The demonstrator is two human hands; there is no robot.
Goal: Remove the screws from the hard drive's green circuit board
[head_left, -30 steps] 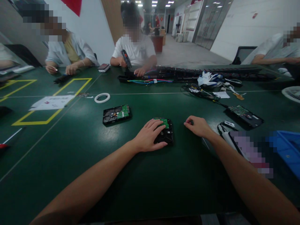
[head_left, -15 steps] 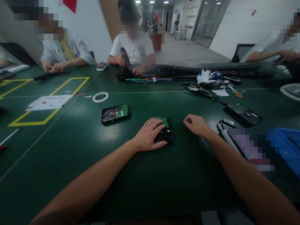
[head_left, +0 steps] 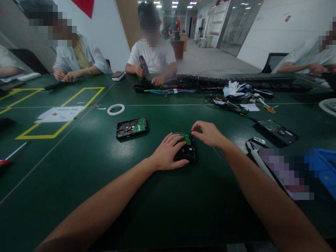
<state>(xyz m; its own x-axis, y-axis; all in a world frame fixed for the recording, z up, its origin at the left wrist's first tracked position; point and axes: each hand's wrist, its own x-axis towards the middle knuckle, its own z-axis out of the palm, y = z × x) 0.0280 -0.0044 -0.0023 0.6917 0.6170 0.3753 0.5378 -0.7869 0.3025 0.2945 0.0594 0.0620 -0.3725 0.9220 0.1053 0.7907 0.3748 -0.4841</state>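
Observation:
A black hard drive (head_left: 190,153) with a green circuit board lies on the table under my left hand (head_left: 168,152). That hand grips it from the left, fingers across its top and thumb along the near side. My right hand (head_left: 207,133) is closed in a pinch at the drive's far right corner. A small dark and yellowish thing shows between its fingers, too hidden to name. A second hard drive (head_left: 132,128) lies circuit board up to the left. Another drive (head_left: 275,132) sits to the right, near a black cable.
Across the green table (head_left: 147,206) lie a tape roll (head_left: 116,109), papers (head_left: 60,113), white gloves (head_left: 235,89) and bundled cables (head_left: 170,91). A screwdriver (head_left: 13,154) is at far left, a blue bin (head_left: 325,171) at right. Co-workers sit opposite, one holding a power driver (head_left: 144,65).
My right hand has moved left, from beside the drive to its far right corner. My left hand stays on the drive. The whole view has shifted slightly.

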